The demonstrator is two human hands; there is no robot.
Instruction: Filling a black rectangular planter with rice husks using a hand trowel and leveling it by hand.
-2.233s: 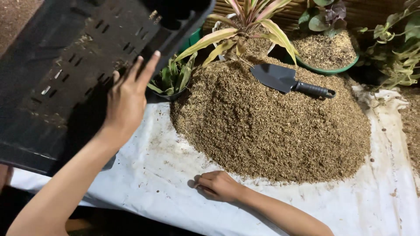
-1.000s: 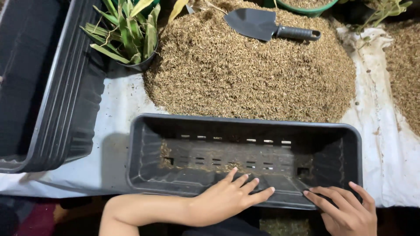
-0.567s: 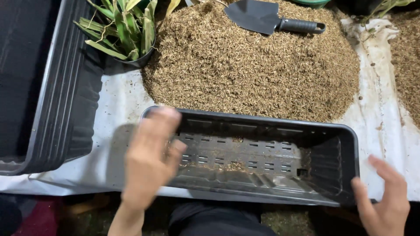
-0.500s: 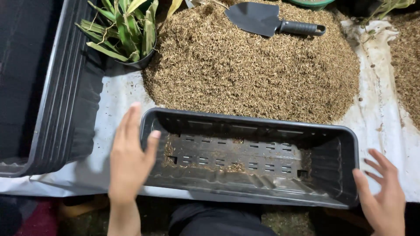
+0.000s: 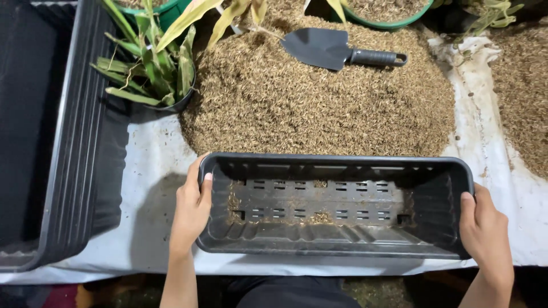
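Note:
A long black rectangular planter box (image 5: 337, 246) lies on a white sheet, its slotted bottom dusted with a few husks. My left hand (image 5: 191, 208) grips its left end, thumb over the rim. My right hand (image 5: 485, 228) grips its right end the same way. Just beyond the box rises a big heap of brown husk mix (image 5: 319, 97). A dark trowel (image 5: 337, 50) rests on top of the heap.
A stack of black planter boxes (image 5: 63, 142) stands at the left. A small pot with a green striped plant (image 5: 151, 74) sits at the heap's left edge. Green pots (image 5: 388, 14) stand at the back. More husk mix (image 5: 525, 91) lies at the right on the white sheet (image 5: 145, 217).
Both hands left the box's near rim, lifted, and moved apart to its two ends, where they now hold it. The box sits slightly closer in view.

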